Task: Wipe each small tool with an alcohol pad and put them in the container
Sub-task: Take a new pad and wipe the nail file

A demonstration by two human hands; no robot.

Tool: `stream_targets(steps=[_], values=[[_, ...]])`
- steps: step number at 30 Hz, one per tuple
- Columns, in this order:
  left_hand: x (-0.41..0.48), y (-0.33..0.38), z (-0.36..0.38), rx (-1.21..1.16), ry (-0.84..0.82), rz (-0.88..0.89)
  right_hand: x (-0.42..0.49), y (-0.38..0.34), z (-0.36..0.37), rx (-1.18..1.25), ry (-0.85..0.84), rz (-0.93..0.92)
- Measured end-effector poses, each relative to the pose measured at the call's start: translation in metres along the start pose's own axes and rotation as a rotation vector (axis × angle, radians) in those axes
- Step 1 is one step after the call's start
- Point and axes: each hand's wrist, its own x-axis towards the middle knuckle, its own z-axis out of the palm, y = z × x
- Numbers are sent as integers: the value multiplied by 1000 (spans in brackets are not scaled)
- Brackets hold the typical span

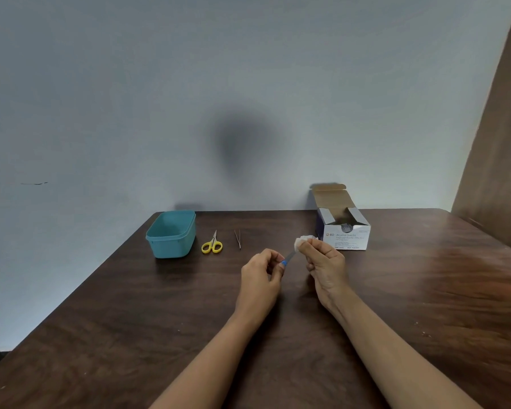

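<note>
Blue-handled tool (287,259) pinched in left hand (260,276), right hand (325,262) squeezing pad (301,242) round its tip; next probably the tub (171,246), far-left desk (160,320) corner.

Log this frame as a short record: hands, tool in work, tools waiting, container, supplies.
left hand: fingers pinch the small tool by its blue end
right hand: holds the white alcohol pad against the tool's metal end
tools waiting: yellow scissors and tweezers, lying apart on the table, right of the container
container: teal, open, nothing visible inside
supplies: alcohol swab box, flap open, beyond the right hand
stage: wiping under way; no tool seen in the container
</note>
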Motion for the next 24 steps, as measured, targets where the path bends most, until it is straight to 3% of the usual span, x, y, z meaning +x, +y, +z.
stream_targets(steps=[24], values=[[-2,4,0,-24,-42,-3,-2,-1,3,-62,20,-30]])
